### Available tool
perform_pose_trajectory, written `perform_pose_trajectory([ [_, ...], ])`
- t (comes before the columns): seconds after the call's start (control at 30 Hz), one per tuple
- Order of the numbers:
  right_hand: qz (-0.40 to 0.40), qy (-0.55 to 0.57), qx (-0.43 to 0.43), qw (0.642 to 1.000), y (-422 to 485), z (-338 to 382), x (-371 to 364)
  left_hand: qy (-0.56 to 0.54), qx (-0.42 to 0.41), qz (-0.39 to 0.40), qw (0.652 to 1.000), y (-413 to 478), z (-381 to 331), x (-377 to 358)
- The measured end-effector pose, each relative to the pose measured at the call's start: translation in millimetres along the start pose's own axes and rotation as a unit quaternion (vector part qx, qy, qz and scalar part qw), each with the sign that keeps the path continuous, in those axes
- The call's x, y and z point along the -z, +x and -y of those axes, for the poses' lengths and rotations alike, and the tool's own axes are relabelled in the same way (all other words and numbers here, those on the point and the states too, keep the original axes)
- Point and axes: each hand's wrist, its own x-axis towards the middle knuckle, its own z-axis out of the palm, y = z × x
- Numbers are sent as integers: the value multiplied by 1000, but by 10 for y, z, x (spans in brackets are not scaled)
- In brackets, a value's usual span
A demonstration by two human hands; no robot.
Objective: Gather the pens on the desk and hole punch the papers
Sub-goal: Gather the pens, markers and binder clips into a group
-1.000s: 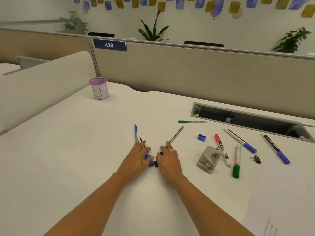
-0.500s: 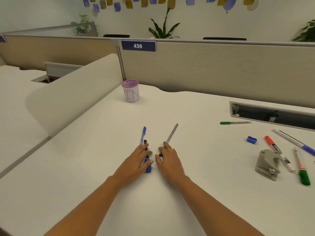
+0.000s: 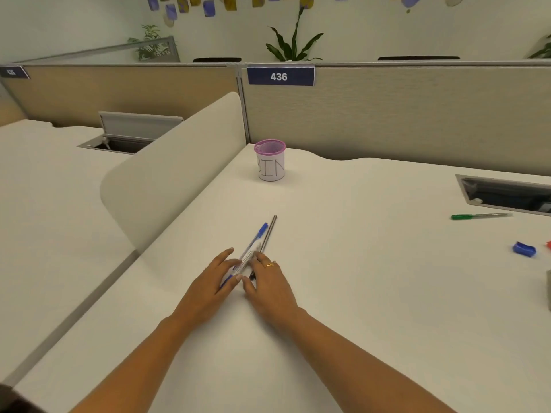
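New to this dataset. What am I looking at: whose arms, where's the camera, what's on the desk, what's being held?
There is no machine here: a person works with bare hands, and one wide-angle camera on their head looks forward and down, so the arms come in from the bottom edge. The left hand and right hand meet on the white desk, their fairly straight fingers pressing a clear pen with a blue cap and a slim silver metal pen side by side. Neither is clearly gripped. Farther back stands a pink mesh cup with a paper label reading BIN. At the right lie a green pen and a small blue plastic piece.
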Motion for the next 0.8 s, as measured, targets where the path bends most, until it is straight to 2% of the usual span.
perform_pose_trajectory([
  [0.33,-26,14,9,1000,358,396,-438,-76,57,-74,993,59,259,165],
  [0.57,-58,184,-11,981,425,394,-345,-117,85,-154,977,41,251,157],
  [0.8,-88,137,-10,987,373,43,-166,-83,82,-158,980,37,251,134],
])
